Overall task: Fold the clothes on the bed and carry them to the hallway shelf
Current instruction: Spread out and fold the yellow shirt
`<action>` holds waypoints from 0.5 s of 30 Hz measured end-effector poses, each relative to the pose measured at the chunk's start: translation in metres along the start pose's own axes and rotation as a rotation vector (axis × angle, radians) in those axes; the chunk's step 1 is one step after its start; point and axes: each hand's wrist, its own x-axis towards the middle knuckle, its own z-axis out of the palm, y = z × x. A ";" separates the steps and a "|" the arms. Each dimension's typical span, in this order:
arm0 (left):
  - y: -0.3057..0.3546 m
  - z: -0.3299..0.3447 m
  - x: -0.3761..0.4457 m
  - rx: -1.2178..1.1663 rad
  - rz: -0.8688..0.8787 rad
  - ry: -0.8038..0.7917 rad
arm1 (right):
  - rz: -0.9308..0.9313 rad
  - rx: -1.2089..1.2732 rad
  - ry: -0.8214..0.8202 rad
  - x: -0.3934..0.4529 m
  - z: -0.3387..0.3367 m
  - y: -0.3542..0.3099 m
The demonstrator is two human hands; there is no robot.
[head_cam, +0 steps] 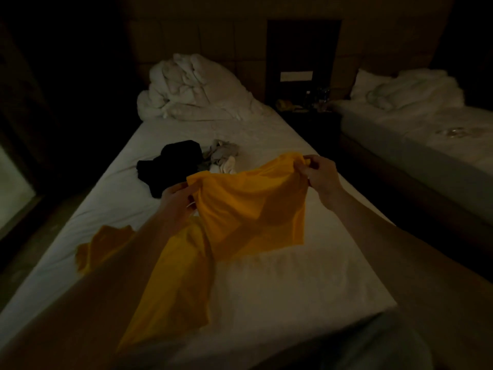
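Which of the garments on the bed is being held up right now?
The yellow garment, pinched by both hands; the black one and the grey-white one lie untouched behind it.

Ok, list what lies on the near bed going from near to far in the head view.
Yellow garment held in both hands → black clothes → grey clothes → white duvet heap.

Head camera, one wide view from the foot of the bed (pixel 266 289)

We look forward and down along the mattress toward the headboard (pixel 202 36), close over our own forearms; a second bed (pixel 426 145) lies to the right.
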 end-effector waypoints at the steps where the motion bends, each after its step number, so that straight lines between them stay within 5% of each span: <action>1: 0.005 -0.003 -0.012 0.002 0.016 -0.006 | 0.000 0.028 -0.002 -0.010 -0.004 -0.008; 9: 0.046 -0.036 -0.099 0.065 0.180 -0.009 | 0.014 0.201 -0.129 -0.083 -0.006 -0.067; 15: 0.068 -0.102 -0.139 0.062 0.209 0.139 | 0.023 0.264 -0.267 -0.127 0.041 -0.084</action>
